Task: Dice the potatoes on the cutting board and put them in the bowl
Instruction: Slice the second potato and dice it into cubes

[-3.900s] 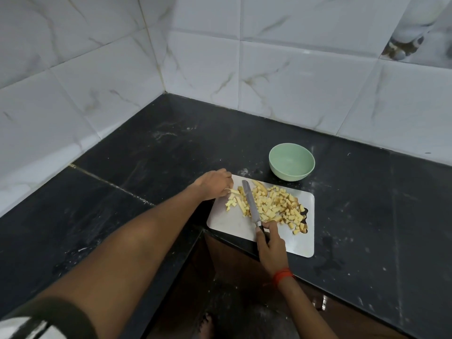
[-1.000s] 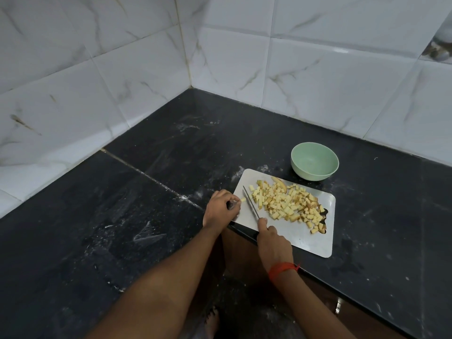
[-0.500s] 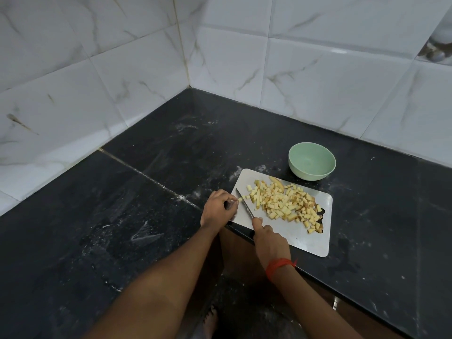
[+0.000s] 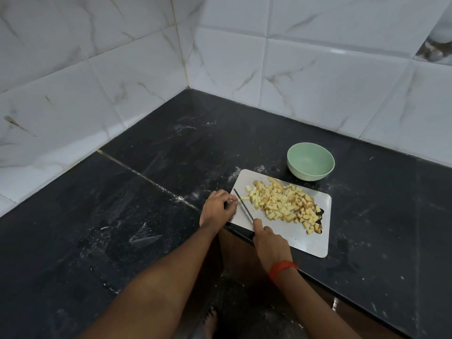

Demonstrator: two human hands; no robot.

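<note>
- Potatoes lie diced in a loose pale-yellow heap on the board, spread from its far left corner towards its right end. A few bigger, browner slices sit at the heap's far edge
- The board is a light rectangle lying flat on the black counter, with its near left corner at the counter's front edge. Some cubes at the right end lie over the dark handle slot cut into it
- The knife lies slantwise across the board's left part, just left of the heap, with its tip towards the far left edge. One small piece rests right beside the blade near the tip
- The right hand is over the board's near edge, clenched round the knife's handle, with the forefinger stretched along the top of the blade. There is a red thread round that wrist
- The left hand sits at the board's left edge, knuckles up and fingers curled in, fingertips close to the knife's tip. I cannot tell whether it is pinching a bit of potato or nothing at all
- The bowl, mint green, stands upright on the counter just beyond the board's far edge, towards the right. No potato shows inside it
- White marbled tiles rise behind the counter, well beyond the board
- Below the board's near edge, a bare foot shows on the floor
</note>
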